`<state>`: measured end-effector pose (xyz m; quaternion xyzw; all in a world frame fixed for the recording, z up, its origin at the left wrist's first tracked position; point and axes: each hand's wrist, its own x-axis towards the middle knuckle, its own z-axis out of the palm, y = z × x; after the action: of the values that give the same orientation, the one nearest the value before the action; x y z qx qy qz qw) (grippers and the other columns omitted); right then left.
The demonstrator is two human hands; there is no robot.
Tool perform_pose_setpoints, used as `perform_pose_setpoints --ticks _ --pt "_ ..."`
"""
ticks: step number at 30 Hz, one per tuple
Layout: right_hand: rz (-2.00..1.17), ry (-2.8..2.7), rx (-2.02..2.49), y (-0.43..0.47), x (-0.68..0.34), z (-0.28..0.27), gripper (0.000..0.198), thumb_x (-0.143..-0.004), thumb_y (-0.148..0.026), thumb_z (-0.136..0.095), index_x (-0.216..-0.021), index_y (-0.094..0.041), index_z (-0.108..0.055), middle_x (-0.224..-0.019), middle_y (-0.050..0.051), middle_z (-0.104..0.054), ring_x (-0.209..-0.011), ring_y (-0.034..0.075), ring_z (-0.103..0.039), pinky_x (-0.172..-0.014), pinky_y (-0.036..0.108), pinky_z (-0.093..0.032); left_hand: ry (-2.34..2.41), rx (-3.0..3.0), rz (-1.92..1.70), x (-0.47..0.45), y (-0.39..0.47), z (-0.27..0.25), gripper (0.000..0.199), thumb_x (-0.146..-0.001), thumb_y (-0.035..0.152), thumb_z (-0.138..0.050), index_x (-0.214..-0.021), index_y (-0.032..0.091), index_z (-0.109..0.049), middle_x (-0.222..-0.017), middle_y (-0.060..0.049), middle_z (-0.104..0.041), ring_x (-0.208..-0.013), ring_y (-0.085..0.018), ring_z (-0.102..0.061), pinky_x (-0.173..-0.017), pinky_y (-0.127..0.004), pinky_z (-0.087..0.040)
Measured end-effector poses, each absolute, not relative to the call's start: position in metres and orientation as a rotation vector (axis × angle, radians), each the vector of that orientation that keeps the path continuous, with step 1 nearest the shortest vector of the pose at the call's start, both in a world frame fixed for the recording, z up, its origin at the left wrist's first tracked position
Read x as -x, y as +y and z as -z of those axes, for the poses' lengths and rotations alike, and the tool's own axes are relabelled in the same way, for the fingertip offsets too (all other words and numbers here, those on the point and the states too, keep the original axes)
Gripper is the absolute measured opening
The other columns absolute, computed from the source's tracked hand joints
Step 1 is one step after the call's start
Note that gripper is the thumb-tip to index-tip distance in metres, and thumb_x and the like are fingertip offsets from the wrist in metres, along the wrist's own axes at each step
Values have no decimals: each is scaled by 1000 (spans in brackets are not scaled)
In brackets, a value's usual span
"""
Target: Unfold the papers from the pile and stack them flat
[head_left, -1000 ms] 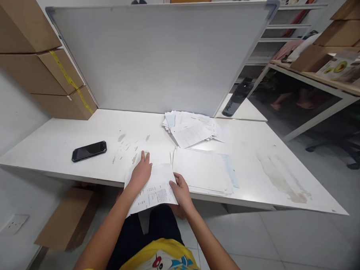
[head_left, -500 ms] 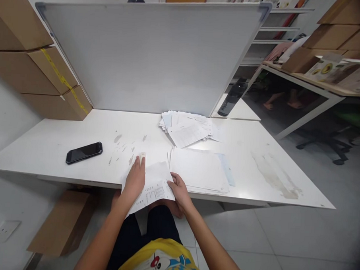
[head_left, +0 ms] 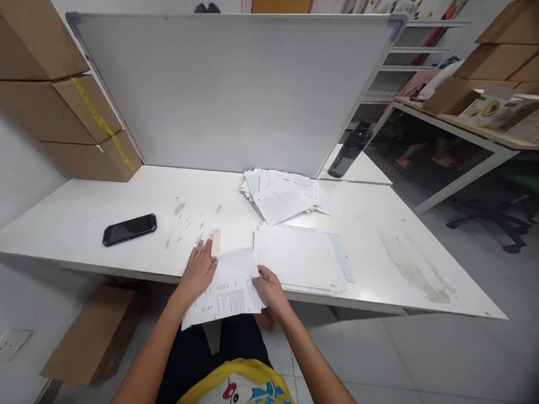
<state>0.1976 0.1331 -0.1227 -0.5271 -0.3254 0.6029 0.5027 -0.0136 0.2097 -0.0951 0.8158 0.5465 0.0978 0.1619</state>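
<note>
A printed sheet of paper lies at the table's front edge, its lower part hanging over my lap. My right hand pinches its right edge between thumb and fingers. My left hand rests with fingers stretched out on the table and the sheet's left side. Beside its fingertips, at the top left corner of the sheet, lies a small cream oblong thing that looks like a stapler. Close on the right is a neat pile of white sheets, with a blue sheet showing at its right side.
Behind the pile lies a looser heap of printed papers. A black phone lies at left. A whiteboard stands along the back, a dark bottle behind its right end. Cardboard boxes are stacked at left.
My left hand has come off the cream thing and moved slightly left, its fingers now spread. The sheet lies flatter and shows more print. My right hand still holds its edge.
</note>
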Motion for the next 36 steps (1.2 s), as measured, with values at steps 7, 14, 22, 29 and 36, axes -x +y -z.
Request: perform_pose_setpoints --ticks 7,14,22,29,36 --pt "-1521 -812 1168 130 -198 114 21 -64 -18 -51 -84 -20 -59 -71 -2 -60 -66 16 -55 -60 24 -39 1529 -2387 -336 17 218 104 61 -97 42 -25 -148 8 -23 -156 -15 -26 -146 -28 -13 -118 -49 -16" --pt "-1517 -836 1205 128 -199 110 12 -73 -31 -55 -75 -19 -57 -68 -1 -57 -63 15 -50 -59 25 -39 1521 -2373 -504 21 231 106 46 -92 40 -38 -130 15 -48 -134 -13 -53 -128 -30 -42 -105 -47 -36" --pt "-1509 -902 1199 128 -199 115 15 -73 -33 -56 -73 -18 -56 -64 -2 -54 -61 14 -48 -59 26 -39 1625 -2382 -495 19 229 108 29 -88 38 -47 -111 22 -55 -116 -9 -61 -122 -31 -44 -112 -60 -12" --pt "-1503 -962 1283 129 -201 111 16 -76 -36 -55 -75 -19 -56 -64 -1 -56 -64 17 -53 -61 27 -41 1718 -2293 -469 13 223 103 29 -90 30 -42 -115 20 -53 -126 -13 -56 -132 -30 -38 -113 -62 -4" --pt "-1346 -913 1275 135 -198 132 27 -80 -42 -55 -93 -19 -60 -88 5 -65 -81 21 -58 -71 30 -44 1454 -2384 -618 8 237 104 62 -92 25 -36 -150 21 -14 -157 -10 -22 -146 -24 -15 -117 -48 -16"
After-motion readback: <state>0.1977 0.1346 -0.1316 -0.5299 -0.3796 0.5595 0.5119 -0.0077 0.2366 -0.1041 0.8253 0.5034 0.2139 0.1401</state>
